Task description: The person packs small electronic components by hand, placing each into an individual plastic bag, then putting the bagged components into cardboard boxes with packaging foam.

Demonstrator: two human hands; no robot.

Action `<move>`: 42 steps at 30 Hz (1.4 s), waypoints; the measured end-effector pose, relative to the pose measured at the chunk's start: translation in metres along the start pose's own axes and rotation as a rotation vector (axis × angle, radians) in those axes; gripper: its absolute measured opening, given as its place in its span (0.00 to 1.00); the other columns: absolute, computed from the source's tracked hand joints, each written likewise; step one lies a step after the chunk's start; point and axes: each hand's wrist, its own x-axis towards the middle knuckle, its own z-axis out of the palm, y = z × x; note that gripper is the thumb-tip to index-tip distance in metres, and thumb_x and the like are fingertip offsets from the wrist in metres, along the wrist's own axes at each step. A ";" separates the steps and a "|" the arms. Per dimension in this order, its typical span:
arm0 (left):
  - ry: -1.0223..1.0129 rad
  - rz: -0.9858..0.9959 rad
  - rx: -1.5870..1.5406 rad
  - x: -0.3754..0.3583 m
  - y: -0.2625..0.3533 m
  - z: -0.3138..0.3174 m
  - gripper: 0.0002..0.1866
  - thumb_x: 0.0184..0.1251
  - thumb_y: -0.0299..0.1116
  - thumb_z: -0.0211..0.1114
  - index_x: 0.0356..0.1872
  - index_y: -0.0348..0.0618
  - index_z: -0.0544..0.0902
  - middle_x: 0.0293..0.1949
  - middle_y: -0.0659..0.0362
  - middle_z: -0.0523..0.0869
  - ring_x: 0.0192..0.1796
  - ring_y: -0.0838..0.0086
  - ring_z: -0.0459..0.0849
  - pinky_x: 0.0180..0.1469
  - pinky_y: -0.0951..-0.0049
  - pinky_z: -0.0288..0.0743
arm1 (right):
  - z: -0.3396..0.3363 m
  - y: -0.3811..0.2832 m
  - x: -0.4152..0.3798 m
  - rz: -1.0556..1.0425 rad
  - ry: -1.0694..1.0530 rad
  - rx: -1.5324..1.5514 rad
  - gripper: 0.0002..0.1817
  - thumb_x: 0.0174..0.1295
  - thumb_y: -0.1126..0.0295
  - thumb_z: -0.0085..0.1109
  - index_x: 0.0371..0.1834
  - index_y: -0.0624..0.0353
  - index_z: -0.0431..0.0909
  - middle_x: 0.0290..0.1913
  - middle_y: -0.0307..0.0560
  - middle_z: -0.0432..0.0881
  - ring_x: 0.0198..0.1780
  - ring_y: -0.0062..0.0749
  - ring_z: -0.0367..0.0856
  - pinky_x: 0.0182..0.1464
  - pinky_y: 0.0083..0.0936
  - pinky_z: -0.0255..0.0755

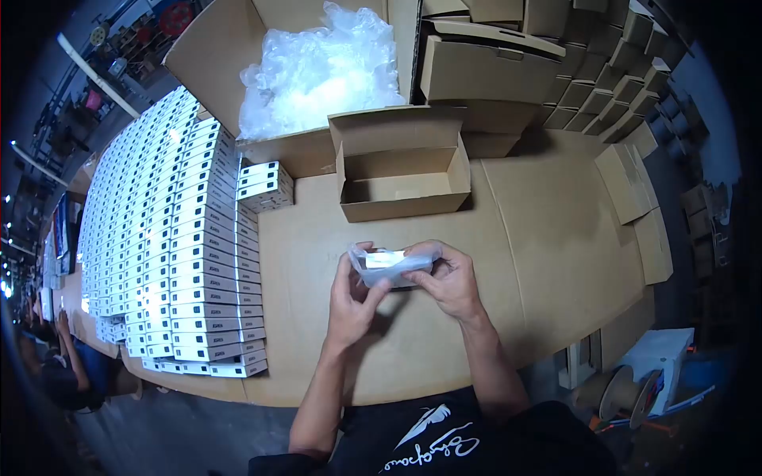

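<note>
Both my hands hold a translucent plastic bag (381,274) over the cardboard-covered table, with a white item showing inside its mouth. My left hand (352,305) grips the bag's left side between thumb and fingers. At the right side, my right hand (450,284) pinches the bag, its thumb on the front. Just beyond the hands stands an open brown cardboard box (405,208), its lid flap raised at the back.
Stacked white boxes (186,254) fill the left side, with a small white stack (266,186) beside them. A large carton holds clear plastic bags (321,79). Brown boxes (492,71) stand at back right. Another person's arm (71,349) shows at far left.
</note>
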 end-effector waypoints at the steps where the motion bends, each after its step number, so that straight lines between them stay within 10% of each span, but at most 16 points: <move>1: 0.002 -0.080 -0.036 0.000 0.001 0.002 0.22 0.78 0.28 0.63 0.69 0.39 0.72 0.56 0.57 0.83 0.57 0.75 0.82 0.59 0.72 0.78 | 0.002 0.001 -0.001 0.013 0.012 0.000 0.14 0.63 0.84 0.72 0.51 0.68 0.84 0.49 0.42 0.87 0.52 0.22 0.83 0.59 0.24 0.80; 10: 0.216 -0.280 -0.268 0.003 0.004 0.014 0.13 0.82 0.41 0.63 0.45 0.40 0.87 0.39 0.65 0.86 0.36 0.85 0.79 0.33 0.81 0.74 | -0.015 -0.025 0.001 0.325 -0.064 -0.307 0.12 0.68 0.77 0.70 0.52 0.70 0.85 0.47 0.45 0.89 0.46 0.21 0.84 0.53 0.22 0.81; 15: 0.306 -0.305 -0.226 0.007 -0.004 0.007 0.15 0.82 0.42 0.62 0.44 0.39 0.86 0.38 0.60 0.86 0.36 0.78 0.85 0.31 0.73 0.85 | -0.002 -0.026 0.007 -0.262 0.369 -0.219 0.13 0.64 0.82 0.70 0.50 0.66 0.83 0.49 0.48 0.88 0.52 0.34 0.87 0.55 0.31 0.81; 24: 0.304 -0.247 -0.248 0.010 -0.007 0.009 0.15 0.84 0.40 0.60 0.44 0.39 0.85 0.38 0.61 0.86 0.37 0.80 0.84 0.34 0.77 0.80 | 0.022 -0.036 -0.002 -0.681 -0.182 -1.060 0.12 0.56 0.85 0.67 0.44 0.66 0.83 0.56 0.53 0.84 0.56 0.49 0.85 0.58 0.41 0.82; 33: 0.203 -0.199 -0.259 0.013 0.012 0.006 0.16 0.85 0.37 0.55 0.54 0.34 0.84 0.42 0.59 0.86 0.41 0.77 0.86 0.43 0.75 0.83 | 0.000 -0.040 0.005 -0.457 -0.311 -0.855 0.15 0.56 0.83 0.70 0.47 0.66 0.82 0.49 0.52 0.85 0.50 0.48 0.86 0.53 0.38 0.82; 42: -0.116 -0.137 0.076 0.023 0.014 -0.009 0.14 0.71 0.27 0.72 0.55 0.35 0.85 0.48 0.59 0.87 0.50 0.77 0.84 0.54 0.74 0.79 | -0.011 -0.071 0.018 -0.329 -0.388 -0.990 0.15 0.62 0.77 0.69 0.52 0.60 0.83 0.48 0.52 0.85 0.47 0.52 0.86 0.49 0.41 0.80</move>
